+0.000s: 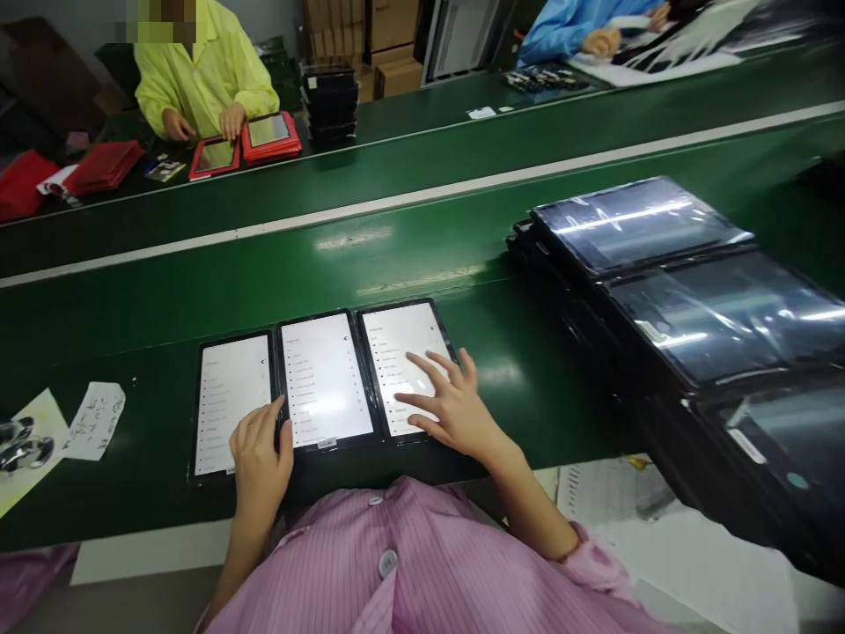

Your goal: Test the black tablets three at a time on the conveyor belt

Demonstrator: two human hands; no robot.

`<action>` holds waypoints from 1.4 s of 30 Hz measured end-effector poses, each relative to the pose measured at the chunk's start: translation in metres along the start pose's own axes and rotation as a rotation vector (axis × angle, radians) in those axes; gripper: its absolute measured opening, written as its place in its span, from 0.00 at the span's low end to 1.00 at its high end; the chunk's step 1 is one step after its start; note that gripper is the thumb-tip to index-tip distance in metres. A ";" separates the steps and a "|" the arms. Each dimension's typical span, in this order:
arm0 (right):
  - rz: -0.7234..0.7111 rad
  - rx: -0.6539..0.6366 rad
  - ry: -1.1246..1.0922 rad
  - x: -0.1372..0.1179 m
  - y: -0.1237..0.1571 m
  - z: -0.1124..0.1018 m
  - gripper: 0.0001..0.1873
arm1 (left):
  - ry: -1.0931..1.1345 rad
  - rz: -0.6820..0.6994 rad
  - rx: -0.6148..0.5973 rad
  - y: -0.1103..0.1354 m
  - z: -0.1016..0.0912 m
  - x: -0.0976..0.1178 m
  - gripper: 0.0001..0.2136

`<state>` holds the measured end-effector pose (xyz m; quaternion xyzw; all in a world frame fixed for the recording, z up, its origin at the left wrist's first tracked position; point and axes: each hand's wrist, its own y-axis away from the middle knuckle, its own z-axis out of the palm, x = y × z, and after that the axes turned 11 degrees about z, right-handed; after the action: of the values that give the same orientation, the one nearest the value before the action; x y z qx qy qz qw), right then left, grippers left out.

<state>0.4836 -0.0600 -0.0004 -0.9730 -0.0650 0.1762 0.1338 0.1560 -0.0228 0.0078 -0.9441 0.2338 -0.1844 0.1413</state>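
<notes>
Three black tablets lie side by side on the green bench, each with a lit white menu screen: a left tablet (228, 387), a middle tablet (323, 374) and a right tablet (402, 352). My left hand (260, 453) rests on the lower right corner of the left tablet, fingers curled, thumb near the gap to the middle one. My right hand (449, 401) lies over the right tablet with fingers spread, fingertips touching its screen.
Stacks of dark wrapped tablets (693, 299) fill the bench to my right. A paper note (96, 418) and metal tools (19, 445) lie at left. Across the green conveyor (396, 176), a person in yellow (198, 79) handles red-cased tablets (270, 136); another in blue (581, 31) works far right.
</notes>
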 end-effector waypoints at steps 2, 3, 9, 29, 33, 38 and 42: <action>0.031 0.073 0.007 0.012 0.006 -0.007 0.26 | -0.020 0.041 -0.031 -0.001 0.005 0.003 0.18; 0.045 0.116 0.009 0.018 0.008 -0.011 0.27 | -0.040 0.048 -0.043 -0.002 0.007 0.005 0.19; 0.142 0.290 0.015 0.033 0.021 -0.015 0.30 | -0.077 0.066 -0.079 -0.004 0.004 0.009 0.22; 0.159 0.079 0.099 0.009 0.009 -0.001 0.19 | -0.137 -0.148 -0.068 0.012 -0.013 -0.005 0.35; 0.144 0.027 0.091 0.005 0.009 0.004 0.18 | -0.154 -0.062 -0.141 0.009 -0.005 0.012 0.32; 0.147 -0.004 0.096 0.006 0.009 0.006 0.17 | -0.186 -0.072 -0.232 0.008 0.001 0.017 0.28; 0.146 0.076 0.113 0.013 0.011 0.003 0.19 | -0.201 -0.170 -0.122 0.014 -0.004 -0.001 0.34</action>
<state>0.4957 -0.0679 -0.0108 -0.9778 0.0205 0.1329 0.1609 0.1477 -0.0349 0.0056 -0.9811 0.1484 -0.0857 0.0900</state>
